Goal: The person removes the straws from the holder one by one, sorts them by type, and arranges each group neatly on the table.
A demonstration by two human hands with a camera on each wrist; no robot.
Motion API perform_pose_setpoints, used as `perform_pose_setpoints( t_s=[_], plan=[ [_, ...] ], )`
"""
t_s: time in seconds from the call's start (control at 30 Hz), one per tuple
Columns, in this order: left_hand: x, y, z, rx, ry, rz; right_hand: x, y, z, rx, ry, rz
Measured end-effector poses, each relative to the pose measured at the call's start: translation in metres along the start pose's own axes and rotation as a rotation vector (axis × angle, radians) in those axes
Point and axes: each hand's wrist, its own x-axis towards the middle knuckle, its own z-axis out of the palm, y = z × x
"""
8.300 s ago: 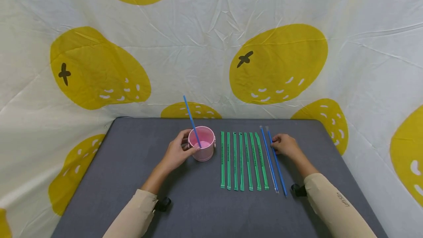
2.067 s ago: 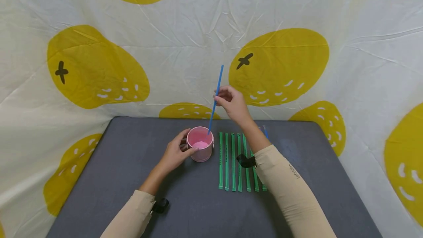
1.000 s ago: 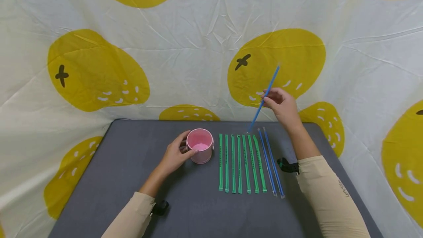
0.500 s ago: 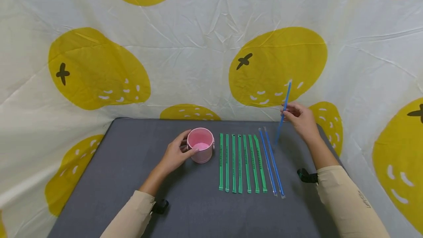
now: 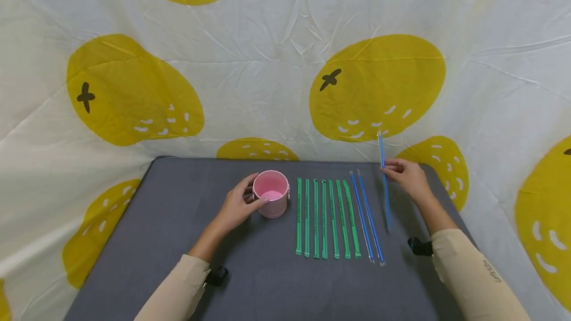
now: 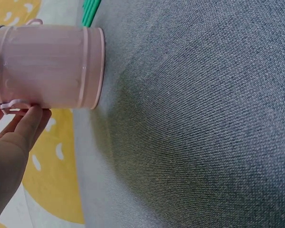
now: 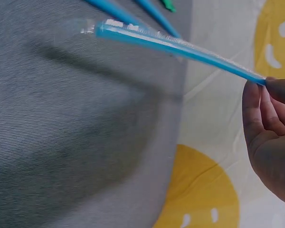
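My left hand [image 5: 241,204] holds a small pink bucket [image 5: 277,208] by its left side, thumb at the front rim and fingers behind. The bucket stands upright, and its pink inner floor shows. In the left wrist view, fingertips [image 6: 31,126] touch the bucket [image 6: 47,66] by its handle lug. My right hand [image 5: 408,177] pinches a blue straw [image 5: 384,182] in a clear wrapper between thumb and fingers. Its near end slants down over the table, right of two wrapped blue straws [image 5: 369,222] lying side by side. The right wrist view shows this straw [image 7: 180,50] above its shadow.
Several green-wrapped straws [image 5: 324,219] lie in a row on the dark grey table [image 5: 267,281], between the bucket and the blue straws. A white cloth [image 5: 258,88] with yellow fruit prints hangs behind the table. Black straps sit at both wrists.
A blue straw stood in the bucket at first; later the right hand held it over the bucket's rim. Since then that hand has carried the straw right and lowered it. The left hand stays put.
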Motion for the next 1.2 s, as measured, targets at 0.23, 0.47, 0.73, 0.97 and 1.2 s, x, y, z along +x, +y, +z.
perform_pose_setpoints(
  t_s=[0.23, 0.47, 0.73, 0.97, 1.2],
  plan=[
    [0.0, 0.0, 0.0, -0.003, -0.002, 0.002, -0.002, 0.021, 0.014, -0.067, -0.046, 0.001],
    [0.001, 0.0, -0.002, -0.011, -0.004, 0.002, -0.004, 0.032, 0.024, -0.045, -0.125, 0.03],
    [0.001, 0.0, -0.002, -0.008, -0.01, 0.002, -0.008, 0.035, 0.033, 0.022, -0.232, 0.118],
    [0.001, -0.001, 0.0, 0.001, -0.008, 0.005, -0.014, 0.036, 0.043, 0.054, -0.241, 0.197],
    [0.0, 0.0, 0.001, 0.004, -0.006, 0.005, -0.015, 0.034, 0.046, 0.037, -0.249, 0.235]
  ],
)
